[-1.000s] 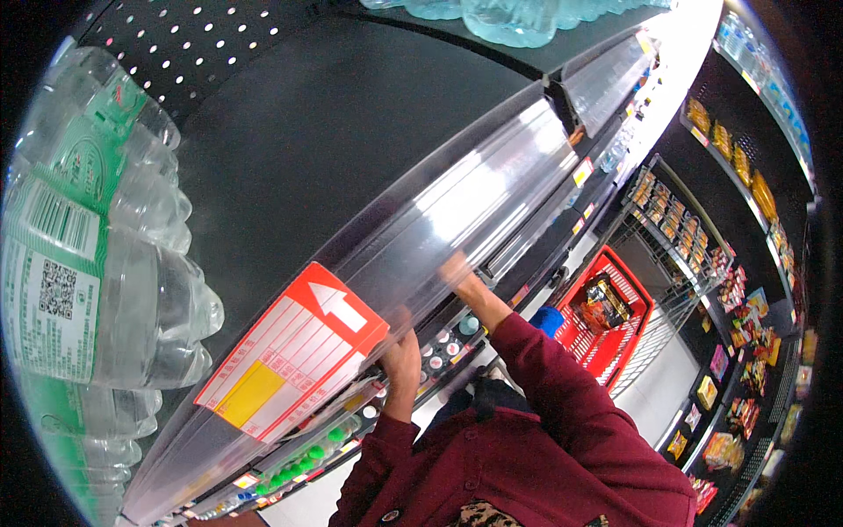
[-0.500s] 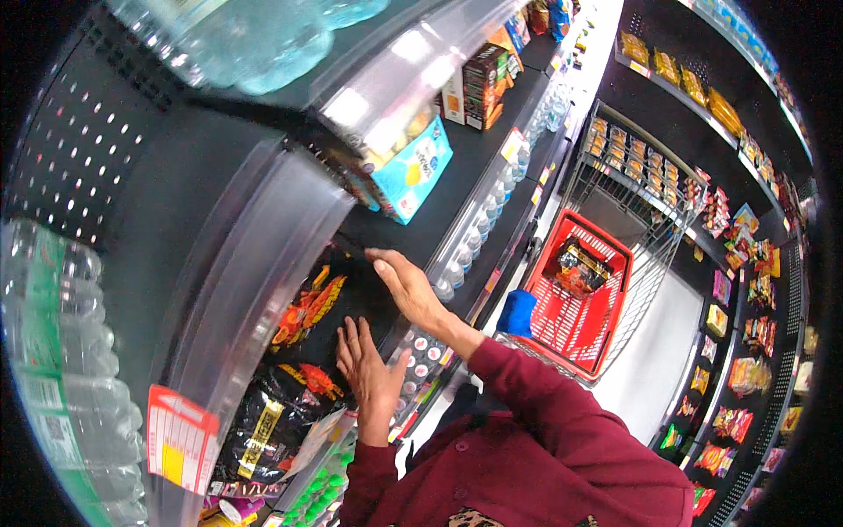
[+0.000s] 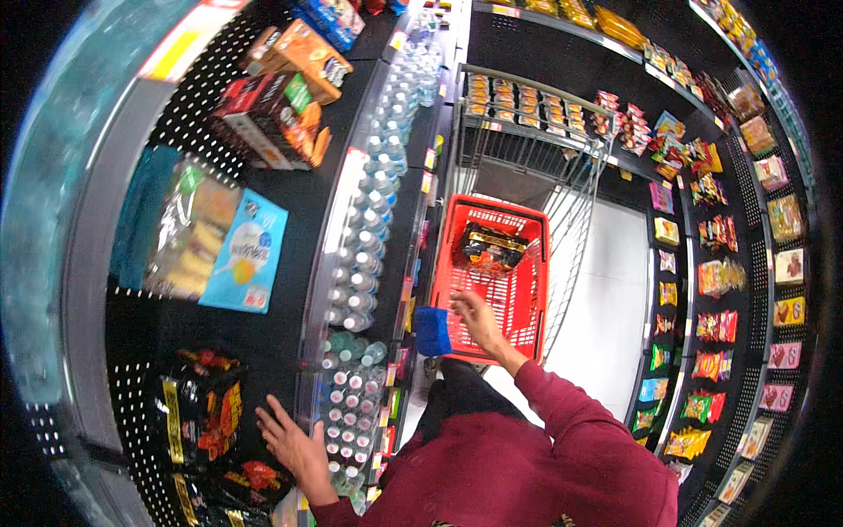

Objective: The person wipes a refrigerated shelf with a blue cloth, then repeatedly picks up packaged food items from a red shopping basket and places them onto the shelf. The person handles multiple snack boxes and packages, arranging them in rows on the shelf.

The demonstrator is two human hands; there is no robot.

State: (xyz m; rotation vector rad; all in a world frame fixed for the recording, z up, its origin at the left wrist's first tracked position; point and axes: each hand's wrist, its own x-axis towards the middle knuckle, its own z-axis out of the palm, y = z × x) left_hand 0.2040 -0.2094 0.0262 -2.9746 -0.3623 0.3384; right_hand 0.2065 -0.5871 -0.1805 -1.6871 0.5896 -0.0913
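My left hand [image 3: 297, 446] is open over a dark shelf, fingers spread and holding nothing. Beside its fingertips stands a black multipack with red and yellow print [image 3: 204, 408]; a second black pack [image 3: 250, 483] lies nearer me, just below the hand. Over the near side of a red plastic basket [image 3: 442, 237], my right hand [image 3: 479, 323] hangs with loosely bent fingers, apart and empty. Inside the basket, toward its far end, sits another black multipack [image 3: 493, 249]. A blue object [image 3: 432, 331], its kind unclear, is left of my right hand at the basket's near corner.
The basket rests in a metal shopping cart [image 3: 566, 290]. Farther along the left shelf are a light-blue pack [image 3: 247, 252] and cartons [image 3: 265, 123]. Rows of water bottles [image 3: 373, 220] stand on a lower shelf. Snack packs [image 3: 716, 327] fill shelves across the aisle.
My right hand has left the shelf and moved right to the basket. My left hand stays by the black packs. The view has swung toward the aisle.
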